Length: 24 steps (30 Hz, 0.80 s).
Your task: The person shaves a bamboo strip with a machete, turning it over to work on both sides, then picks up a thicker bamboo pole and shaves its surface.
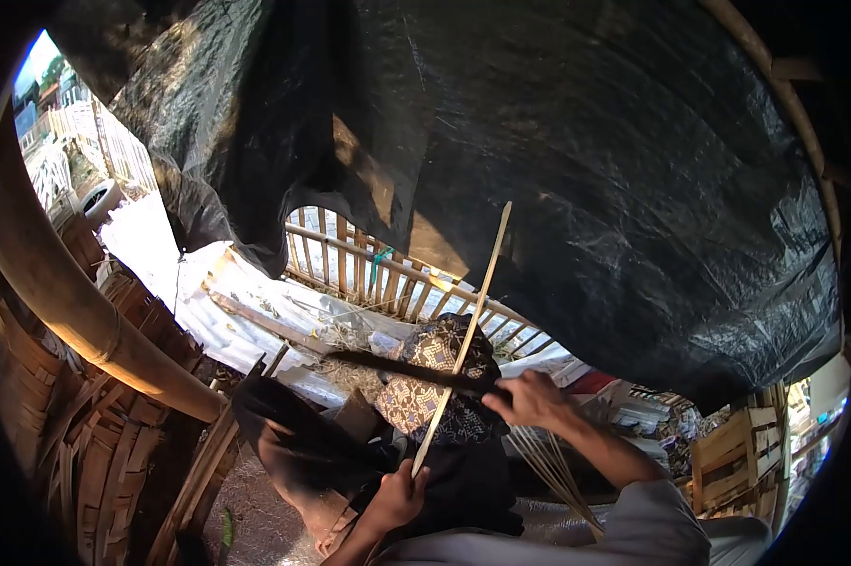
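My left hand [398, 498] is closed around the lower end of a long, pale bamboo strip [483, 295], which slants up and away to the right. My right hand [529, 400] grips a machete [390, 366] whose dark blade points left and crosses the strip in this view. Below the blade, a batik-patterned cloth [416, 401] lies over my lap, between dark-trousered legs [293, 439]. Under my right forearm a bundle of thin bamboo slivers [559, 472] fans out.
A black tarp [586, 113] hangs in front, with a slatted bamboo fence [350, 259] showing beneath it. On the left, a thick bamboo pole [76, 316] runs past woven bamboo panels [95, 453]. A wooden crate-like frame [735, 453] stands at the right.
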{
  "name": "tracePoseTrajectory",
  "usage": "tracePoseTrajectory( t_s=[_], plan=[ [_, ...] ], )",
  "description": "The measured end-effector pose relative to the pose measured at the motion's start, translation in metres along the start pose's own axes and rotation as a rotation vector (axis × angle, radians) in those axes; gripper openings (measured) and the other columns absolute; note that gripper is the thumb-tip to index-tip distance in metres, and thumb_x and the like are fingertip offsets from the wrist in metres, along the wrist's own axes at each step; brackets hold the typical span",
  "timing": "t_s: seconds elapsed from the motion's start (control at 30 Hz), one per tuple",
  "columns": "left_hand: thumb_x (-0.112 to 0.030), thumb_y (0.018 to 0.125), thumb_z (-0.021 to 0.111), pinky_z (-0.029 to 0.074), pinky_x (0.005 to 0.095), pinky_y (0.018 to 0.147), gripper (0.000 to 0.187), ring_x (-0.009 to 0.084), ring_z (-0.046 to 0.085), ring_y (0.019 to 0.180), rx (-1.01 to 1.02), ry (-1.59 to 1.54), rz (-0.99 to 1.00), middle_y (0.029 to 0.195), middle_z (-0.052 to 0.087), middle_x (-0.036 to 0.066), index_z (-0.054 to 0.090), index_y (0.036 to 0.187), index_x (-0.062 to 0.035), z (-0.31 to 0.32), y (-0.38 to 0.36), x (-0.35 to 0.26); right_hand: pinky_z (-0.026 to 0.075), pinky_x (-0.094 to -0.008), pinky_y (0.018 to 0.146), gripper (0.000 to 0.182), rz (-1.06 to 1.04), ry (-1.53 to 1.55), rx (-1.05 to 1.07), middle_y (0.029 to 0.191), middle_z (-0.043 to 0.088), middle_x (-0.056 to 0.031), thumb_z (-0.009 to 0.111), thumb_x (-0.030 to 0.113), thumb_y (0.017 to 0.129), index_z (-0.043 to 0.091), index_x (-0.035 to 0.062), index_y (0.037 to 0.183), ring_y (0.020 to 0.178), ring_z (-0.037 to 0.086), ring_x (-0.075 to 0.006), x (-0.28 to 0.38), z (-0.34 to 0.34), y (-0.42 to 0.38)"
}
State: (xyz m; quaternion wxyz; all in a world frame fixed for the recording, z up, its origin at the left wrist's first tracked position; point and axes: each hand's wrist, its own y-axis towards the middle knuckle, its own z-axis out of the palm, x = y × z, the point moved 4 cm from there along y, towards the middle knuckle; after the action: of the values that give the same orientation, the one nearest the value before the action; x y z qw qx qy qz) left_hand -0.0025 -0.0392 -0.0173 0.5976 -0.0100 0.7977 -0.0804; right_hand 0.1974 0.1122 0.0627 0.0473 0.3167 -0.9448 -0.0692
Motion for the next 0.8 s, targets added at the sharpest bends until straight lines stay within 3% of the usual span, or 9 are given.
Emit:
tracePoseTrajectory(
  t_s=[0.07, 0.3, 0.37, 0.47, 0.53, 0.67, 0.73, 0.77, 0.8],
  plan=[
    [-0.020, 0.092, 0.053, 0.040, 0.0472, 0.047, 0.024, 0.0448, 0.056, 0.064, -0.032, -0.046, 0.013, 0.058, 0.051, 0.026, 0.044, 0.083, 0.0001, 0.001, -0.001, 0.004, 0.051, -0.0434, 0.070, 0.063, 0.052, -0.057, 0.241, 0.066, 0.063, -0.0192, 0.050, 0.064, 0.080, 0.069, 0.0061, 0.093, 0.072, 0.064, -0.0342, 0.001, -0.001, 0.002],
    [-0.022, 0.091, 0.053, 0.043, 0.0490, 0.049, 0.024, 0.0463, 0.056, 0.061, -0.087, 0.093, 0.065, 0.057, 0.053, 0.027, 0.046, 0.085, 0.0004, -0.001, -0.031, 0.005, 0.050, -0.0410, 0.054, 0.055, 0.319, 0.042, -0.147, 0.055, 0.060, -0.0166, 0.049, 0.055, 0.086, 0.068, 0.0038, 0.075, 0.055, 0.062, -0.0308, -0.048, -0.032, 0.033],
    [-0.026, 0.090, 0.054, 0.045, 0.0488, 0.053, 0.027, 0.0462, 0.058, 0.066, -0.006, 0.079, -0.058, 0.063, 0.056, 0.027, 0.048, 0.088, -0.0001, -0.003, -0.032, 0.007, 0.049, -0.0414, 0.054, 0.056, 0.414, 0.195, 0.117, 0.055, 0.059, -0.0184, 0.050, 0.055, 0.086, 0.068, 0.0029, 0.076, 0.056, 0.062, -0.0313, -0.051, -0.021, 0.024],
    [-0.030, 0.091, 0.054, 0.047, 0.0465, 0.057, 0.029, 0.0448, 0.059, 0.072, 0.138, 0.081, -0.035, 0.069, 0.059, 0.026, 0.050, 0.092, -0.0005, -0.008, -0.019, 0.020, 0.052, -0.0434, 0.062, 0.063, 0.124, 0.051, 0.040, 0.060, 0.060, -0.0211, 0.048, 0.063, 0.082, 0.067, 0.0031, 0.082, 0.059, 0.063, -0.0354, -0.013, -0.005, 0.004],
    [-0.037, 0.090, 0.054, 0.046, 0.0377, 0.056, 0.037, 0.0314, 0.061, 0.060, 0.188, -0.197, -0.329, 0.066, 0.057, 0.021, 0.052, 0.099, -0.0012, -0.012, -0.002, 0.036, 0.052, -0.0460, 0.062, 0.065, 0.142, -0.027, 0.107, 0.061, 0.061, -0.0216, 0.048, 0.066, 0.080, 0.067, 0.0045, 0.081, 0.059, 0.063, -0.0378, 0.011, -0.005, 0.004],
    [-0.041, 0.091, 0.053, 0.042, 0.0369, 0.053, 0.040, 0.0269, 0.056, 0.054, 0.119, -0.051, 0.185, 0.064, 0.056, 0.018, 0.057, 0.097, -0.0019, -0.030, 0.060, -0.010, 0.052, -0.0469, 0.063, 0.063, 0.238, 0.134, 0.195, 0.063, 0.062, -0.0228, 0.050, 0.065, 0.079, 0.068, 0.0050, 0.085, 0.065, 0.063, -0.0406, 0.007, 0.003, -0.001],
    [-0.039, 0.092, 0.052, 0.041, 0.0373, 0.052, 0.038, 0.0260, 0.057, 0.054, 0.139, 0.106, 0.129, 0.064, 0.057, 0.017, 0.057, 0.098, -0.0013, -0.023, 0.085, -0.023, 0.052, -0.0467, 0.060, 0.060, 0.223, 0.099, 0.055, 0.064, 0.062, -0.0222, 0.052, 0.063, 0.078, 0.067, 0.0054, 0.086, 0.065, 0.063, -0.0398, 0.009, 0.003, -0.009],
    [-0.037, 0.094, 0.050, 0.045, 0.0300, 0.055, 0.041, 0.0124, 0.055, 0.058, 0.140, 0.086, 0.124, 0.071, 0.063, 0.009, 0.058, 0.098, 0.0020, -0.021, 0.093, -0.033, 0.052, -0.0467, 0.059, 0.060, 0.241, 0.074, 0.054, 0.063, 0.061, -0.0220, 0.053, 0.063, 0.078, 0.067, 0.0057, 0.086, 0.065, 0.063, -0.0397, 0.011, 0.002, -0.011],
    [-0.037, 0.096, 0.046, 0.048, 0.0283, 0.055, 0.041, 0.0141, 0.059, 0.059, 0.137, -0.210, 0.204, 0.070, 0.063, 0.008, 0.058, 0.097, 0.0025, -0.007, 0.106, -0.025, 0.052, -0.0467, 0.058, 0.059, 0.258, 0.050, 0.052, 0.063, 0.061, -0.0218, 0.054, 0.063, 0.077, 0.067, 0.0060, 0.087, 0.064, 0.063, -0.0395, 0.011, 0.000, -0.012]
  ],
)
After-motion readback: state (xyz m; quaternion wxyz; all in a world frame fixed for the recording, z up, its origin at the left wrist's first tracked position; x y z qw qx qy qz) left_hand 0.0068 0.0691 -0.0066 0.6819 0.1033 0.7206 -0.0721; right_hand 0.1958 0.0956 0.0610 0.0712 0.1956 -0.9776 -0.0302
